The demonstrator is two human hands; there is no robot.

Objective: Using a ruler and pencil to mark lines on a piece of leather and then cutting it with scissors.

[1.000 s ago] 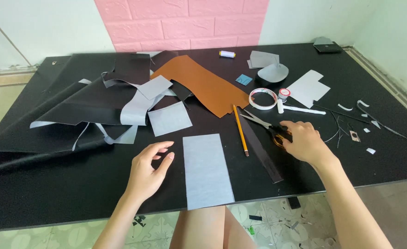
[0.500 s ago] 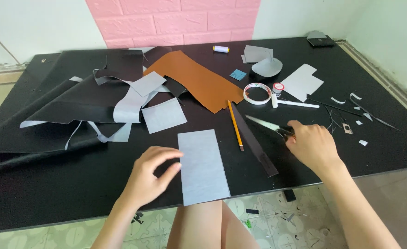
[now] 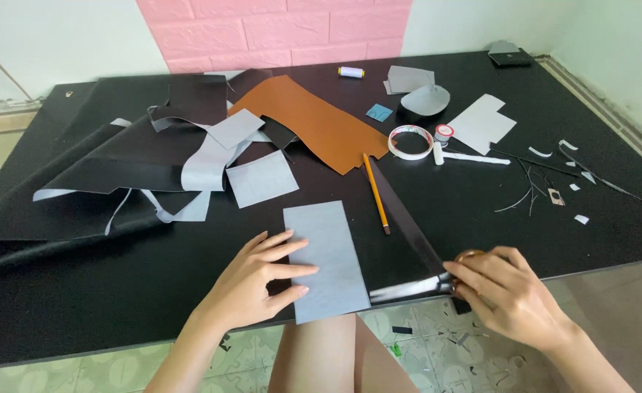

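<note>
- Our left hand [image 3: 252,287] lies flat on the grey rectangular sheet [image 3: 324,258], fingers spread across its left half, pinning it near the front edge of the black table [image 3: 81,306].
- Our right hand [image 3: 506,291] is closed around the handles of the scissors [image 3: 415,286], whose blades point left and reach the sheet's lower right edge.
- To cut well, we judge it best to keep the sheet pressed flat with our fingertips [image 3: 302,271] well clear of the blades, and to let the part being cut overhang the table edge.
- A long dark strip [image 3: 401,215] runs diagonally just beside the scissors, with a yellow pencil [image 3: 376,193] alongside it.
- Farther back lies a brown leather piece [image 3: 310,120]; to its right are a white tape roll [image 3: 410,141] and a small round bottle with a red cap [image 3: 444,134].
- A white thread spool [image 3: 351,71] with yellow ends sits near the pink brick wall [image 3: 277,29], and a small teal square [image 3: 379,112] lies just below it.
- Any label on the bottle is too small to tell.
</note>
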